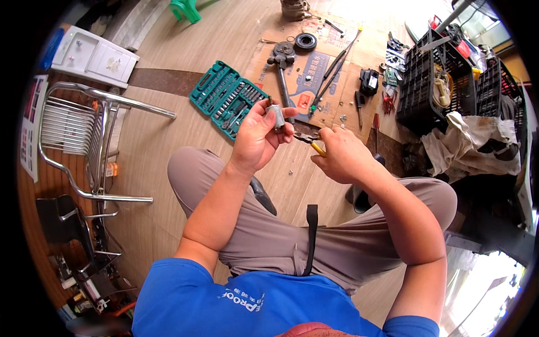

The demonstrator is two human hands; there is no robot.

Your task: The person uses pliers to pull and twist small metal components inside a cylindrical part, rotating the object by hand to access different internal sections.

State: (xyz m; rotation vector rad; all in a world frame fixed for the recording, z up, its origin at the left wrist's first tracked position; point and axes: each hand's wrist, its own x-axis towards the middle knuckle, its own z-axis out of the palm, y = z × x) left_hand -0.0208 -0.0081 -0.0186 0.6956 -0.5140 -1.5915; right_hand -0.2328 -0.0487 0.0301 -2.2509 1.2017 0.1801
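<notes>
In my left hand (259,135), fingers closed round it, is a small silver cylindrical part (277,115) with a short piece sticking up from its top. My right hand (341,154) grips pliers (315,145) with black jaws and yellow handles, the jaws pointing at the part from just right of it. Beyond my hands lies a cardboard sheet (351,67) bearing a long ratchet-like bar (283,78), a black ring (306,41), rods, a screwdriver (359,105) and small loose pieces. An open green socket set (216,94) lies beyond my left hand, toward the upper left.
Black crates (418,90) with cloth (466,143) stand at the right, beside a black tool (369,82). At the left are a metal-framed chair (70,129) and a white cabinet (90,56); a green stool (185,10) is at the back. My bent legs are below my hands.
</notes>
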